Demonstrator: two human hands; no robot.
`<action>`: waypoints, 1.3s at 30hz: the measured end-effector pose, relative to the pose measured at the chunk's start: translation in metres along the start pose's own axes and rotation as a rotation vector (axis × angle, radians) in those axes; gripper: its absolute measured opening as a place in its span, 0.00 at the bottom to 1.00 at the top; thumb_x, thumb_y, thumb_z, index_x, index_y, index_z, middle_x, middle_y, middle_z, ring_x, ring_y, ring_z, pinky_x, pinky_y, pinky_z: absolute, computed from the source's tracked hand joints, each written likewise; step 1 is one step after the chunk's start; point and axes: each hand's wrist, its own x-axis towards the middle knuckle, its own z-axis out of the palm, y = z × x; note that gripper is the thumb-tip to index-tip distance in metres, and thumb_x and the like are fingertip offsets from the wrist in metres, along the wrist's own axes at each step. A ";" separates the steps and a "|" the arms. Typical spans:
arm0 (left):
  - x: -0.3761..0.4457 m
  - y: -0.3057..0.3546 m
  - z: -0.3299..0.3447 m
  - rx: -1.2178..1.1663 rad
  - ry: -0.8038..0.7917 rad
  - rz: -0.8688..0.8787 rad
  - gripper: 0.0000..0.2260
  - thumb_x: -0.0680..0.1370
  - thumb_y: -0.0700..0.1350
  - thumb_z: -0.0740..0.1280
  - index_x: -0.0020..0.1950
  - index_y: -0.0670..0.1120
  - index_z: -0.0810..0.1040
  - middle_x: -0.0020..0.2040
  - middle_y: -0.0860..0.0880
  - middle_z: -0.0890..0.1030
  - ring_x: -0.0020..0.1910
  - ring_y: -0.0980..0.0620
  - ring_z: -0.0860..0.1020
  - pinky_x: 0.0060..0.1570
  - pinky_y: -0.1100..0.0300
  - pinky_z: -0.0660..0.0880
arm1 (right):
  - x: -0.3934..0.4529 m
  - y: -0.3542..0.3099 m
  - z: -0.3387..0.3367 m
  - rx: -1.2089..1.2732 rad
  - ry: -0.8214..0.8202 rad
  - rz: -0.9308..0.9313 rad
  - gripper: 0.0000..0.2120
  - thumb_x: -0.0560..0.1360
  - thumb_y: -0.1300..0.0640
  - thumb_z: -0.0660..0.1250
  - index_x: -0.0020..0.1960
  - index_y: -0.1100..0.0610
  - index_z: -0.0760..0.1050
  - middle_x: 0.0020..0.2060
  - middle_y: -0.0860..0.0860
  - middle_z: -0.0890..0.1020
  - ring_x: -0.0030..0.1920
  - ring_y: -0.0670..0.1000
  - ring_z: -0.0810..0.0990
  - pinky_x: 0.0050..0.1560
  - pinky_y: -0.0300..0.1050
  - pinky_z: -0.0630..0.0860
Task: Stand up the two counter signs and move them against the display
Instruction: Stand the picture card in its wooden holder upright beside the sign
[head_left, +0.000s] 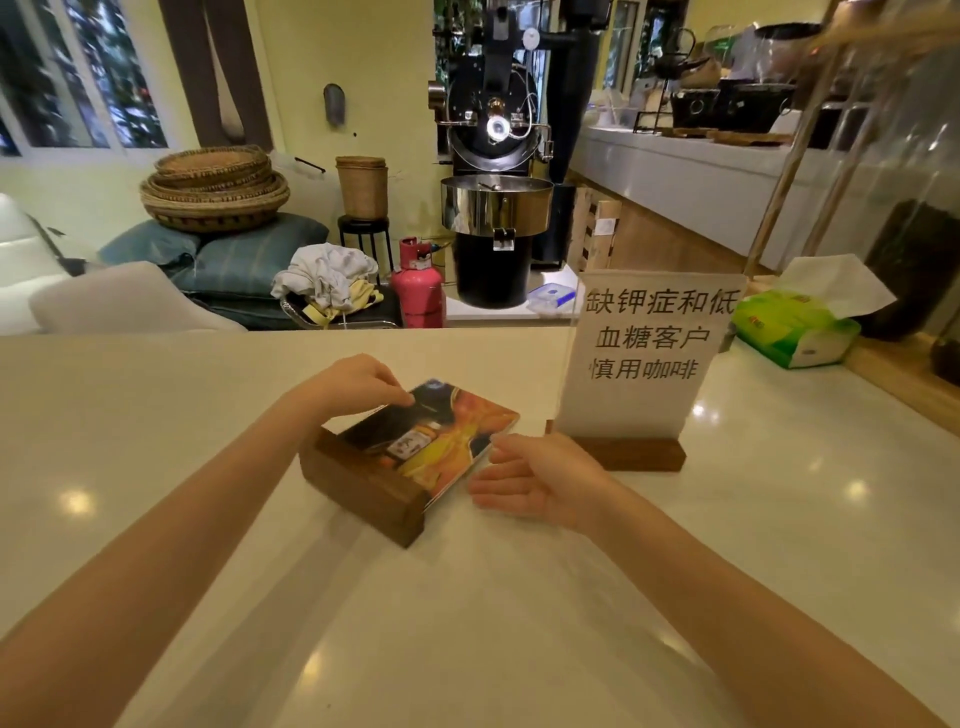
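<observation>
A colourful sign (441, 441) with an orange and dark picture lies flat on the white counter (208, 415), its wooden base (358, 493) towards me. My left hand (358, 384) rests its fingertips on the sign's far left edge. Beside the sign's right edge, my right hand (540, 483) is open, its fingers close to the panel. A white sign (649, 353) with black Chinese text stands upright on its wooden base (628, 452) just right of centre.
A green tissue pack (795, 327) lies behind the standing sign on the right. A glass display with a wooden frame (893, 208) rises at the far right. Beyond the counter stand a black coffee roaster (493, 156), a pink gas cylinder (418, 291) and stacked baskets (213, 192).
</observation>
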 end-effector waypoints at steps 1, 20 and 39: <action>0.002 -0.006 -0.001 0.008 0.001 -0.028 0.17 0.74 0.48 0.65 0.60 0.41 0.75 0.60 0.42 0.77 0.58 0.44 0.74 0.58 0.51 0.72 | 0.003 0.001 0.004 0.006 -0.022 0.043 0.19 0.75 0.57 0.63 0.59 0.70 0.69 0.52 0.66 0.80 0.43 0.58 0.82 0.39 0.48 0.81; 0.013 -0.034 -0.002 -0.101 -0.034 -0.109 0.17 0.73 0.47 0.67 0.58 0.39 0.77 0.50 0.45 0.78 0.50 0.48 0.74 0.47 0.57 0.72 | 0.028 0.011 0.033 -0.053 0.055 -0.139 0.11 0.71 0.66 0.68 0.52 0.66 0.73 0.49 0.60 0.83 0.40 0.54 0.85 0.34 0.44 0.83; 0.003 -0.011 0.016 -0.549 0.253 0.322 0.07 0.71 0.42 0.70 0.47 0.43 0.76 0.46 0.45 0.81 0.47 0.44 0.80 0.43 0.57 0.76 | 0.009 0.002 -0.007 -0.726 0.328 -0.935 0.05 0.74 0.57 0.64 0.47 0.54 0.68 0.43 0.50 0.80 0.45 0.48 0.80 0.39 0.36 0.78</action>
